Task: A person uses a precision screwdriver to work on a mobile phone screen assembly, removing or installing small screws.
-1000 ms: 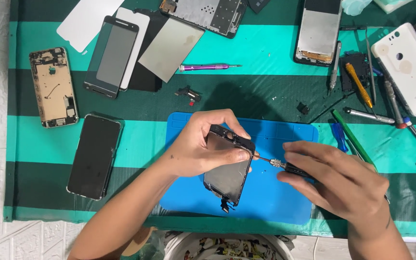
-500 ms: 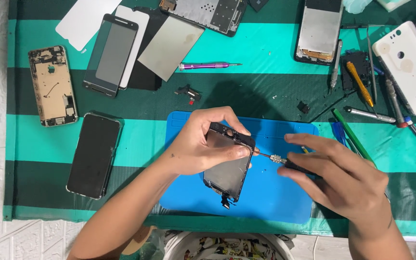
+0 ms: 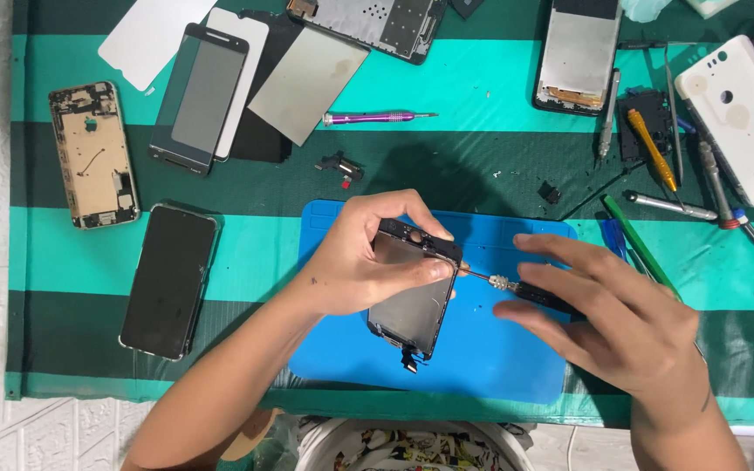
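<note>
Phone screen panel (image 3: 412, 301) sits tilted over the blue mat (image 3: 499, 366), mid-worktop, top edge raised. Left hand (image 3: 364, 262) is closed on its upper end, thumb and fingers pinching the dark frame. Right hand (image 3: 608, 310) is closed around a small screwdriver (image 3: 517, 286), whose tip meets the panel's right edge near the top corner.

To do this well, as I judge it: keep the driver square to the screw, press lightly, turn with fingertips only, and hold the panel steady so the tip doesn't skip onto the glass or the cable tail hanging at the bottom.

Left forearm comes in from lower left, wrist bent, fingers arched over the panel. Right forearm comes in from lower right, palm down, fingers stretched leftward along the driver.

Around: striped green cloth (image 3: 482, 78) over the worktop, dark phone (image 3: 170, 281) to the left, gold phone frame (image 3: 95, 154) farther left, purple driver (image 3: 377, 117) above, white back cover (image 3: 743, 113) and loose tools (image 3: 656, 153) to the right.
</note>
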